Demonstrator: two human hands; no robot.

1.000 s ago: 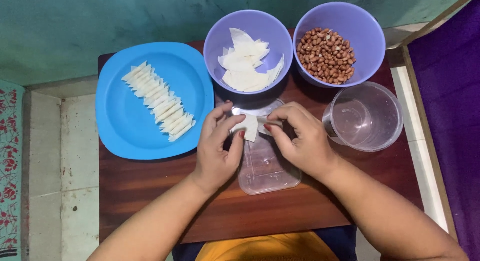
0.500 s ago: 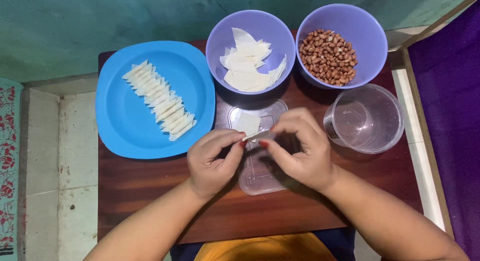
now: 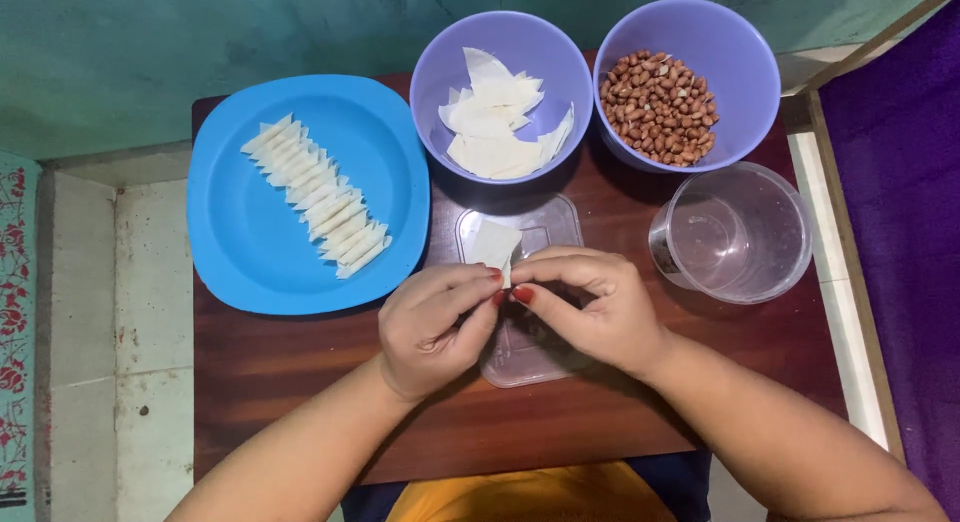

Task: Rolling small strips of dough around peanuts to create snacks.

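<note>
My left hand (image 3: 436,324) and my right hand (image 3: 590,307) meet above a clear plastic lid (image 3: 520,282) on the wooden table (image 3: 290,352). Their fingertips pinch a small folded piece of white pastry wrapper (image 3: 506,274) between them. Another white wrapper piece (image 3: 494,242) lies flat on the lid just beyond the fingers. A blue plate (image 3: 250,242) at the left carries a diagonal row of several folded white wrappers (image 3: 315,197).
Behind the lid stands a purple bowl (image 3: 440,77) with loose white wrapper sheets. To its right a second purple bowl (image 3: 745,62) holds peanuts. A clear plastic cup (image 3: 745,237) sits at the right. Tiled floor lies left of the table.
Both hands have drawn back toward me from the lid's far end. One wrapper piece now lies bare on the lid, and the fingers pinch a small folded piece.
</note>
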